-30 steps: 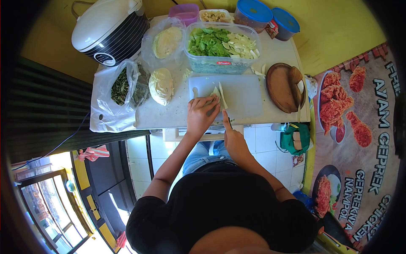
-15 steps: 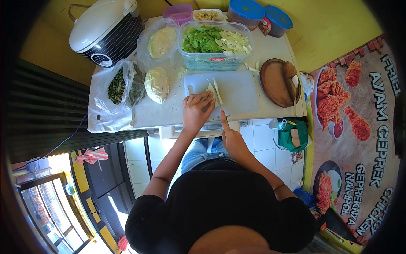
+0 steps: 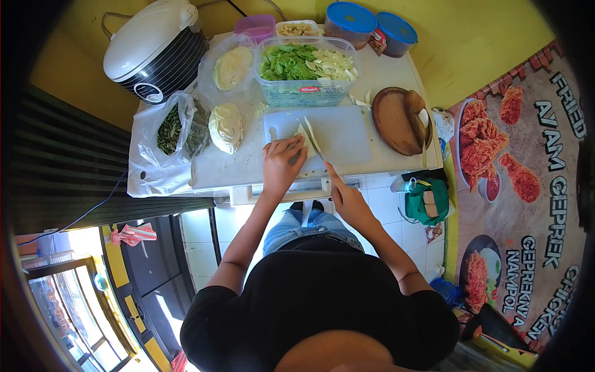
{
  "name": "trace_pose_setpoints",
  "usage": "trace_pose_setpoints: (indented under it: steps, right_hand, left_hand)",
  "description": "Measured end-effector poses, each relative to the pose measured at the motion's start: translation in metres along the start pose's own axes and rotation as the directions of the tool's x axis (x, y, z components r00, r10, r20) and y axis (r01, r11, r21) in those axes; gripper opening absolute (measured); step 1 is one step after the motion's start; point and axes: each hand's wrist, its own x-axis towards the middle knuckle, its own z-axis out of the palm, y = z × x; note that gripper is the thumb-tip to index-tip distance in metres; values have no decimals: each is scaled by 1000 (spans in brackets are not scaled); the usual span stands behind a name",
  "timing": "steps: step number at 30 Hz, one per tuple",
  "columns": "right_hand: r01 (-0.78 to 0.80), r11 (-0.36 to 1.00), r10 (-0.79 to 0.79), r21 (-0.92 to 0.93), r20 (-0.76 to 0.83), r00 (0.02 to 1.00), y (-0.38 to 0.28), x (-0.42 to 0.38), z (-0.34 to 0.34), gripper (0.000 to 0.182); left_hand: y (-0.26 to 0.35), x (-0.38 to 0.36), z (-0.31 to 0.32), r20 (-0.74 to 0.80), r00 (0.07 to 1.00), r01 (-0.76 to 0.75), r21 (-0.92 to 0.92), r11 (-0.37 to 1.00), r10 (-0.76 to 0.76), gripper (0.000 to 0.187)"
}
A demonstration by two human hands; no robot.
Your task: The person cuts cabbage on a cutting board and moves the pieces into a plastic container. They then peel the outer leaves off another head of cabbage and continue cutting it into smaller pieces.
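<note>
My left hand (image 3: 284, 162) presses a pale wedge of cabbage (image 3: 301, 132) onto the white cutting board (image 3: 347, 133), its fingers bent over the near end. My right hand (image 3: 349, 199) grips a knife (image 3: 318, 150), index finger stretched along its back. The blade lies along the right side of the wedge, beside a pale cut strip (image 3: 309, 126). Most of the handle is hidden in my palm. Left of the board sits a larger piece of cabbage (image 3: 226, 128). Behind the board, a clear plastic container (image 3: 304, 94) holds green leaves and pale shreds.
A wooden mortar dish with pestle (image 3: 390, 127) stands right of the board. At the left are a bag of dark leaves (image 3: 168, 133), a bagged cabbage half (image 3: 233, 68) and a rice cooker (image 3: 155, 53). Blue-lidded tubs (image 3: 351, 17) line the back.
The view has shifted slightly, so the table things sit a little further left. The knife hand has drawn slightly right and toward me; the left hand stays on the cabbage.
</note>
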Motion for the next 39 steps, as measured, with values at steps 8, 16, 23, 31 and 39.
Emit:
trace_pose_setpoints:
  steps: [8,16,23,31,39]
  right_hand:
    - [42,985,-23,168,-112,993,-4,38,-20,61]
    - [81,996,-73,27,-215,974,0,94,-20,32]
    - [142,988,-153,-62,-273,950,7,109,-22,28]
    - [37,995,-12,89,-261,965,30,62,-60,24]
    - [1,938,193,346,-525,829,52,83,-93,27]
  left_hand:
    - [-2,-3,-3,-26,997,76,-21,997,-76,22]
    - [-2,-7,-5,-49,994,101,-9,995,-102,23]
    - [-1,-6,-5,-63,994,85,3,996,-85,22]
    - [0,-2,-5,-35,995,96,10,995,-96,20]
    - [10,16,5,104,992,70,34,997,-74,20]
